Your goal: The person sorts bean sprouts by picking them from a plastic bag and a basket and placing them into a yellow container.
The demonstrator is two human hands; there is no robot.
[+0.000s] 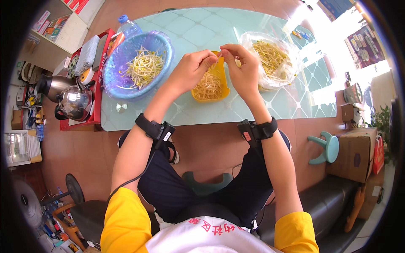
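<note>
My left hand [193, 70] and my right hand [242, 68] meet fingertip to fingertip above a yellow plastic container [225, 90]. A thin pale strand, seemingly part of a bean sprout, shows between the pinched fingers of both hands. Thin brownish-white sprout roots [208, 88] lie in the yellow container. To the left, a blue plastic basket [109, 68] lined with a thin clear bag holds a heap of bean sprouts [145, 68] with yellow heads. Right of my right hand, an open white plastic bag [294, 60] holds more bean sprouts [272, 58].
These stand on a glass-topped table [190, 114]. A capped plastic bottle [129, 27] is behind the basket. A steel kettle [74, 102] and a thermos jug [53, 87] stand on the red stand at left. A turquoise stool [332, 148] and a cardboard box [351, 155] are on the right.
</note>
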